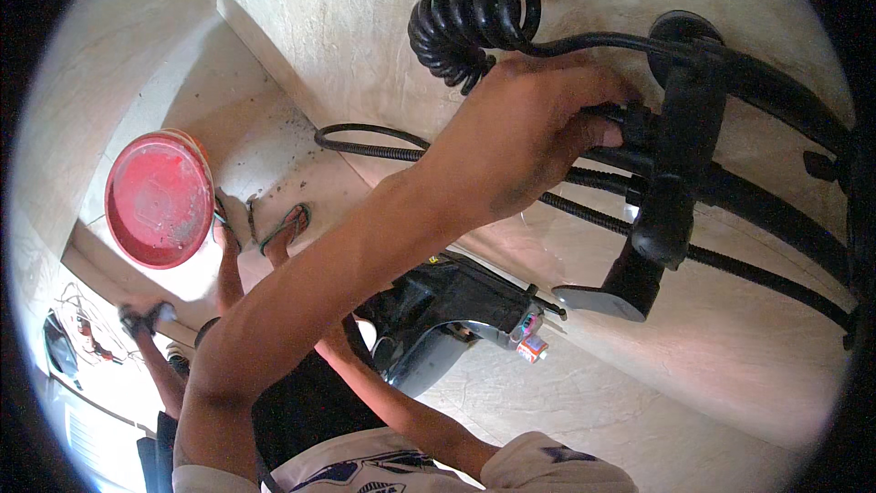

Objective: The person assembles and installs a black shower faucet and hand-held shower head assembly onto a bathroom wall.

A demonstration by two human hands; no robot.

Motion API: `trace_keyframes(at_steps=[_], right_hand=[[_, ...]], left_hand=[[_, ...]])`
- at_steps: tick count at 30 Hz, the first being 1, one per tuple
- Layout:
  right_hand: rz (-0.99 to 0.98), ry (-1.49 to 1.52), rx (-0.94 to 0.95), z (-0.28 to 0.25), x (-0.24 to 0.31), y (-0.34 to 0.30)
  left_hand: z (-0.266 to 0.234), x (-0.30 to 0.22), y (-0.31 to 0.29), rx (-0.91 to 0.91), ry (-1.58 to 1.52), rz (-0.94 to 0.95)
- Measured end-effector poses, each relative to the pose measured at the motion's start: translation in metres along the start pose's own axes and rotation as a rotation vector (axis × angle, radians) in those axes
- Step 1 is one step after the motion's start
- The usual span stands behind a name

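Observation:
My left hand (557,123) reaches across to the upper right, with thumb and fingers closed round a small black fitting (636,125) on a black pipe fixture (689,119) by the tiled wall. A coiled black hose (474,18) hangs just above that hand and runs to the fixture's round top. Below it, ribbed black hoses (584,210) pass along the wall to the fixture. A flat black arm (611,297) sticks out from the lower part. My right forearm (401,393) bends in front of my body; its hand is hidden behind my left arm.
A dusty red round tub (160,201) stands on the floor at the left, near my sandalled feet (287,224). A glossy black curved object (447,310) with a small packet (532,349) is below the fixture. Tangled cables (87,329) lie near another person's limb (160,365).

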State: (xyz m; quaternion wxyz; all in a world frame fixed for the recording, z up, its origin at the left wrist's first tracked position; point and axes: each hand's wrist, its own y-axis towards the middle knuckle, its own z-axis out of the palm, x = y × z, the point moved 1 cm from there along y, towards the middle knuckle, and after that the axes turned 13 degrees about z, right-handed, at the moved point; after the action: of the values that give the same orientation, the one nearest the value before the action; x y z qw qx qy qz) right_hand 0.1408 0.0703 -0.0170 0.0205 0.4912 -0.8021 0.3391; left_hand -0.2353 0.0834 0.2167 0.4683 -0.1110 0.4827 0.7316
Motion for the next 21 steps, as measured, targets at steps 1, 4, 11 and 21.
trace_keyframes(at_steps=[1,4,11,21], right_hand=[[0.029,0.035,0.018,0.001,0.003,0.001],[0.772,0.771,0.352,0.007,0.013,0.003],[0.603,0.655,0.336,-0.008,0.011,0.007],[0.522,0.545,0.267,-0.010,-0.037,0.010]], left_hand=[[-0.001,0.001,-0.002,-0.035,-0.002,0.044],[-0.004,0.003,-0.006,-0.054,-0.016,0.001],[-0.007,0.006,-0.003,0.045,-0.208,-0.136],[0.000,-0.004,-0.005,0.026,-0.048,-0.069]])
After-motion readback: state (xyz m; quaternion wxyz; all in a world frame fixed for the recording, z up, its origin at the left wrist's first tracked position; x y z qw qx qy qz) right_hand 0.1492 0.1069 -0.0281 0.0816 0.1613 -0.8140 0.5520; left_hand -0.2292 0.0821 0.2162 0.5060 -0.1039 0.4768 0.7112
